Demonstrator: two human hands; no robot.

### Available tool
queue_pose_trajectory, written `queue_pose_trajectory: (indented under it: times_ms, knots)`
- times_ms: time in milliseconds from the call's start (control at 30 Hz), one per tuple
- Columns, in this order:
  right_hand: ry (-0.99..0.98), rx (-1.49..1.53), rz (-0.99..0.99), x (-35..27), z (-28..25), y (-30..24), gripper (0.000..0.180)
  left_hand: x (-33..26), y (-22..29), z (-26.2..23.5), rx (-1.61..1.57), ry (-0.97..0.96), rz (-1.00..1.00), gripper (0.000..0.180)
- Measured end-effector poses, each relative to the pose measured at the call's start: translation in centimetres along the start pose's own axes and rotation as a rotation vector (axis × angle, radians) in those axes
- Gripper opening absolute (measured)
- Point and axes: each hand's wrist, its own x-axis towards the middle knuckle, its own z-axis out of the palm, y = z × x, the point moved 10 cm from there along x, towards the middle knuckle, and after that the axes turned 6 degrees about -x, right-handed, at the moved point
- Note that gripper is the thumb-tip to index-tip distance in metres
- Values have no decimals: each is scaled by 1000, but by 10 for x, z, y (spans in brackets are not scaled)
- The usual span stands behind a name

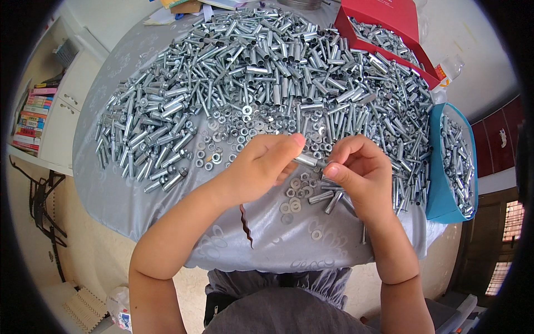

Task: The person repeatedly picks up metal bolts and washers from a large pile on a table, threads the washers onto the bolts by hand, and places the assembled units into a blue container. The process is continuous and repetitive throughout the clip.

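Over the near part of the table, my left hand (258, 164) grips a shiny metal anchor bolt sleeve (305, 160) between thumb and fingers. My right hand (364, 175) pinches the sleeve's right end with thumb and forefinger; whatever small part is there is mostly hidden by the fingertips. Just beyond both hands lie loose nuts and washers (245, 131). Below them is a small group of flat washers (293, 206), with a few loose sleeves (332, 201) beside my right hand. Assembled anchor bolts (161, 125) with nuts on them are piled at the left.
A big heap of sleeves and bolts (278, 50) covers the table's far half. At the right stand a red box (384, 11) and a teal box (436, 178), both full of metal parts. A brown wavy strip (245, 225) lies on the grey tablecloth (211, 250).
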Motion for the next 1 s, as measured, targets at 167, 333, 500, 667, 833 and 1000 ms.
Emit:
queue_pose_trajectory:
  times_ms: [167,333,500,667,833,1000]
  knots:
    - [-10,-52,46,-2,3,0,13,0,-4,3,-61,-33,-28,42]
    - [123,-537,-290,-7,3,-27,10,0,0,-2,95,56,33,44]
    - [127,-541,-332,-8,6,-30,11,0,-6,0,-32,56,-33,44]
    - [154,-355,-105,-5,-6,-20,11,1,-6,2,-255,65,-123,44]
    - [32,-1234,-339,1,9,-28,12,6,-8,1,-377,-36,-134,46]
    - [6,-1423,-349,-4,17,-23,13,6,-5,2,-347,-37,-131,47]
